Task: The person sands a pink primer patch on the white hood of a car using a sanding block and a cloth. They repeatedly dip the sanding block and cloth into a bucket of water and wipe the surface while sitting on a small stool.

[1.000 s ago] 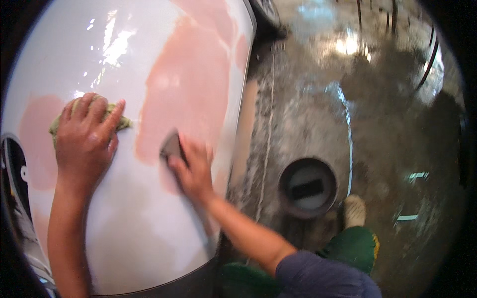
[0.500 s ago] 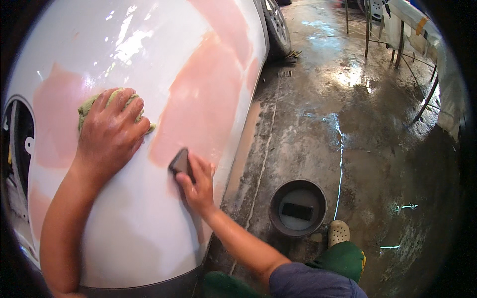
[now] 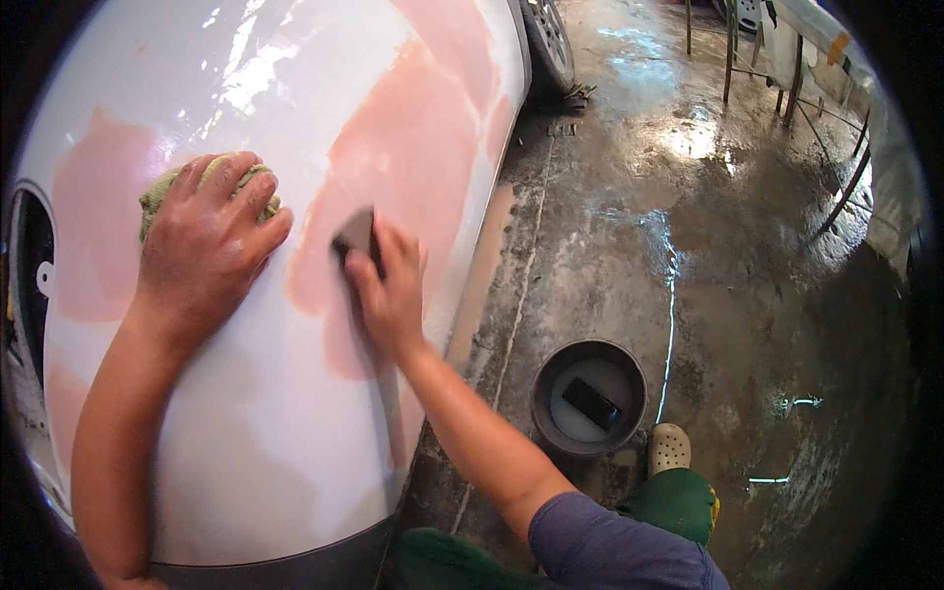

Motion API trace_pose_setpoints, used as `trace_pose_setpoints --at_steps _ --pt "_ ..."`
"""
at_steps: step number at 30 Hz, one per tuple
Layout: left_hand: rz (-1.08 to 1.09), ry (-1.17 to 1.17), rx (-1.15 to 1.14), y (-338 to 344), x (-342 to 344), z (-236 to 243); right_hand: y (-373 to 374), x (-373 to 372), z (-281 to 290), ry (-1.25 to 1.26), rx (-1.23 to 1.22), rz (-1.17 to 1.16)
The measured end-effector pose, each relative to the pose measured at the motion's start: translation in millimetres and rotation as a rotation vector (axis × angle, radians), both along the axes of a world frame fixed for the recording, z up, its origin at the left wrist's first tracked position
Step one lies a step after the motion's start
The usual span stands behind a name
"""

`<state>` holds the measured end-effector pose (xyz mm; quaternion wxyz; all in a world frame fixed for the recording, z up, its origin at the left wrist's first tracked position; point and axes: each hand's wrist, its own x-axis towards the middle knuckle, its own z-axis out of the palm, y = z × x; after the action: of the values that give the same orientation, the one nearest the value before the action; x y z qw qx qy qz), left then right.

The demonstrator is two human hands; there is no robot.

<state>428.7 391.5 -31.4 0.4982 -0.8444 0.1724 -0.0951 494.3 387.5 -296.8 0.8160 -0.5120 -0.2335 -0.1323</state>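
A white car body panel [image 3: 261,413] with pinkish filler patches [image 3: 408,147] fills the left half of the view. My left hand [image 3: 211,231] rests on it, its fingers curled over a crumpled yellow-green cloth [image 3: 154,200]. To the right, my right hand [image 3: 393,290] grips a dark sanding block [image 3: 356,236] by its side, thumb on the near face. That block lies against the lower left part of the large pink patch; its underside is hidden and its edge is slightly blurred.
On the wet concrete floor [image 3: 747,324] stands a dark round bucket [image 3: 539,398] of cloudy water, with a black rectangular block [image 3: 592,403] in it. My beige clog [image 3: 670,448] is beside it. A car wheel [image 3: 549,44] and thin-legged metal stands [image 3: 730,59] are farther off.
My right hand has slid the sanding block farther up the panel, onto the pink patch. The left hand stays on the cloth. In the bucket, the black block has turned a little.
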Motion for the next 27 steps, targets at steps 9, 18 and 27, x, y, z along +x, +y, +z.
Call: trace_pose_setpoints --at_steps 9,18,27 --pt "0.059 0.021 -0.062 -14 -2 5 -3 -56 -38 -0.034 0.024 0.005" --pt "0.108 0.034 -0.031 4 -9 5 12 -9 -12 -0.029 0.015 0.002" --pt "0.07 0.02 0.083 -14 1 0 9 47 2 0.011 0.053 -0.093"
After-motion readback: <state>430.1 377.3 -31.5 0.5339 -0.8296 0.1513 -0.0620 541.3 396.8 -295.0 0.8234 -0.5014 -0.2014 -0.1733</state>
